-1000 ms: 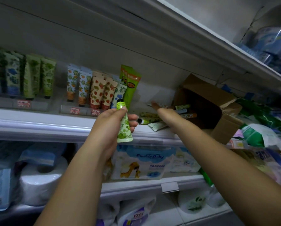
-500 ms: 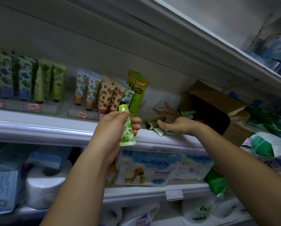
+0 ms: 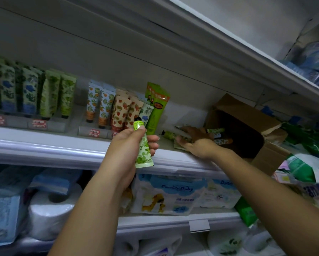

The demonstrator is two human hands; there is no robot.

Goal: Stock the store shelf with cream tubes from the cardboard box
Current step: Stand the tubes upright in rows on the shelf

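Observation:
My left hand (image 3: 126, 145) grips a green leaf-patterned cream tube (image 3: 143, 151), cap up, in front of the shelf edge (image 3: 44, 146). My right hand (image 3: 195, 140) lies over several loose tubes (image 3: 170, 134) on the shelf, just outside the mouth of the tipped cardboard box (image 3: 247, 115); whether its fingers grip one is unclear. More tubes (image 3: 217, 130) poke out of the box. Rows of stocked tubes (image 3: 103, 106) stand upright on the shelf at left and centre.
A tall green tube (image 3: 156, 109) stands behind the strawberry-patterned ones. Below the shelf are toilet paper rolls (image 3: 49, 209) and wipe packs (image 3: 166, 193). Green and white packets (image 3: 303, 163) crowd the right. An upper shelf (image 3: 247, 58) hangs overhead.
My right hand pulled back from the box mouth onto the loose tubes on the shelf. The left hand with its green tube stayed nearly still. The view shifted slightly.

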